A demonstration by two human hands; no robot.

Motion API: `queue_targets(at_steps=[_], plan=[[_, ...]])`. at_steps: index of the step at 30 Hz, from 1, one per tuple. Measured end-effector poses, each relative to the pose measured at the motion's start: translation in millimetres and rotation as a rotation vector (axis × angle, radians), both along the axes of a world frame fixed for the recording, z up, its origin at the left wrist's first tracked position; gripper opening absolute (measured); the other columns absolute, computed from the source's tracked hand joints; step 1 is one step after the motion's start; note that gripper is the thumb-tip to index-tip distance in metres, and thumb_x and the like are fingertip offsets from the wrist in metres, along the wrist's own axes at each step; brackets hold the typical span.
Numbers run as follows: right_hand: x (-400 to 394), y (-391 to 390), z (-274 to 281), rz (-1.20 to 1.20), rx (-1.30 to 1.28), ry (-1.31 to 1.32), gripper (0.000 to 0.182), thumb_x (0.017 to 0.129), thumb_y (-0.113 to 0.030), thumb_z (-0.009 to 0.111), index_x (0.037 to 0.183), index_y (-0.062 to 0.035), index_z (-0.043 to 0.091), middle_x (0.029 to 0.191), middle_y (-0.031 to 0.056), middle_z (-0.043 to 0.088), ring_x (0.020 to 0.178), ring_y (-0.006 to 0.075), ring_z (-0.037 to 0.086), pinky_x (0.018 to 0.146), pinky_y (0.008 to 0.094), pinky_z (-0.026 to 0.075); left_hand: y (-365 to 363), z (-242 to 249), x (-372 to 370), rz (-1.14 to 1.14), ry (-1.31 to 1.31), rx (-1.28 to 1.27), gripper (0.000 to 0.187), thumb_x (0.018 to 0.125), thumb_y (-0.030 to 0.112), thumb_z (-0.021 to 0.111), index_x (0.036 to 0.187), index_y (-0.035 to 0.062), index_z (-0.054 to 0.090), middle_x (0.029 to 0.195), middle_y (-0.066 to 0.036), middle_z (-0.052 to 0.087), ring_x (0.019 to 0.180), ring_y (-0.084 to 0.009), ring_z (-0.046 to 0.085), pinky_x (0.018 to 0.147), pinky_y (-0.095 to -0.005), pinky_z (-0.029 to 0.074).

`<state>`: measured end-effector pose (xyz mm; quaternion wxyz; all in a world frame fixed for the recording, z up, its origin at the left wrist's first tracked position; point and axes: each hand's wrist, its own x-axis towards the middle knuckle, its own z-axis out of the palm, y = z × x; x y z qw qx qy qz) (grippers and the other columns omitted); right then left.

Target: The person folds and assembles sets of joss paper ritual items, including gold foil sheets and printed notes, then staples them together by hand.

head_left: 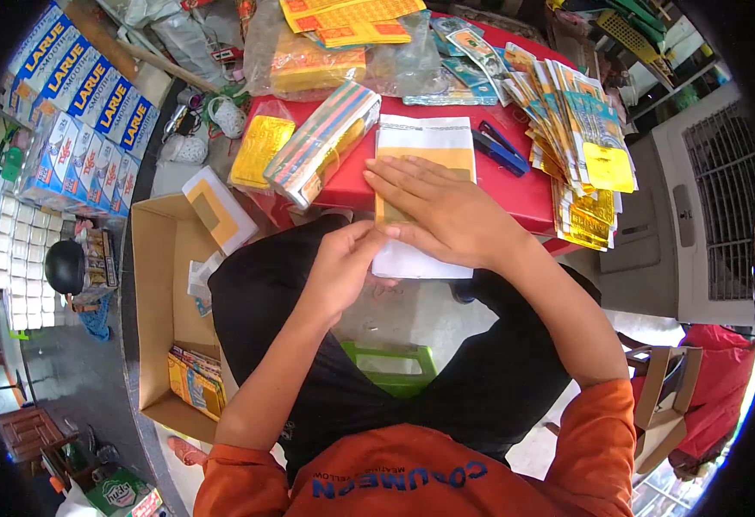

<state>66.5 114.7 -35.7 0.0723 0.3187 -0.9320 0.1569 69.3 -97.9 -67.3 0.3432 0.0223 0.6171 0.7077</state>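
A stack of white paper sheets with a gold panel (425,136) lies at the near edge of the red table, its lower end jutting over my lap. My left hand (340,263) grips the stack's left edge, thumb near the top and fingertips showing underneath. Flat across the sheets lies my right hand (438,207), fingers stretched out and pointing left. Just right of the stack is a dark blue stapler (500,148). To its left rests a thick striped bundle of paper (321,142), beside a gold packet in clear plastic (261,151).
Fanned printed papers (567,121) pile up on the red table (352,188) at right. Orange-yellow packets (352,26) and plastic wrap sit at the back. A cardboard box (166,284) holding papers stands left of my legs, and a green stool (395,366) is beneath me.
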Motion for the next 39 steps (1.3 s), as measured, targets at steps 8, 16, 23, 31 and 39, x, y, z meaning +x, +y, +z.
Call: queue_targets(at_steps=[8,16,23,31,39], plan=[[-17.5,9.1,-2.7,-0.009,0.065,-0.018,0.062,0.107,-0.043,0.043,0.154,-0.0037,0.041,0.159,0.0152,0.042,0.15,0.0305,0.033,0.126,0.0449,0.023,-5.4,-0.6,-2.7,0.001,-0.008,-0.016,0.036,0.106,0.033,0.057,0.114,0.0006,0.068,0.089,-0.002,0.069,0.074,-0.0082,0.065,0.061,-0.0248,0.056],[-35.1,27.7,-14.5,-0.18,0.052,0.134,0.065,0.107,-0.049,0.038,0.151,-0.0015,0.044,0.155,0.0202,0.045,0.147,0.0342,0.038,0.125,0.0463,0.024,-8.8,0.9,-5.1,0.03,0.052,-0.061,0.035,0.106,0.033,0.055,0.113,0.0016,0.067,0.092,-0.003,0.07,0.076,-0.0101,0.067,0.062,-0.0279,0.057],[10.3,17.9,16.3,-0.022,0.022,-0.037,0.072,0.103,-0.044,0.048,0.16,-0.0048,0.028,0.164,0.0187,0.031,0.152,0.0342,0.03,0.126,0.0462,0.021,-0.5,3.1,-3.4,0.15,-0.039,-0.006,0.035,0.107,0.035,0.052,0.118,0.0031,0.063,0.094,-0.007,0.07,0.078,-0.014,0.07,0.061,-0.0304,0.062],[5.9,38.7,-5.6,-0.131,-0.053,-0.083,0.072,0.104,-0.044,0.046,0.161,-0.005,0.026,0.164,0.0203,0.03,0.152,0.0362,0.029,0.126,0.0462,0.021,1.6,6.7,-2.5,0.079,0.048,-0.014,0.036,0.109,0.033,0.05,0.115,-0.0007,0.061,0.091,-0.011,0.072,0.067,-0.0168,0.072,0.057,-0.0264,0.061],[-4.4,58.5,-10.0,-0.245,0.023,-0.047,0.067,0.108,-0.042,0.038,0.16,-0.0028,0.026,0.165,0.0196,0.028,0.154,0.0328,0.024,0.127,0.0432,0.017,2.1,4.3,-1.6,0.092,0.046,-0.024,0.036,0.108,0.034,0.051,0.114,0.0002,0.062,0.092,-0.01,0.072,0.068,-0.0162,0.072,0.057,-0.0266,0.061]])
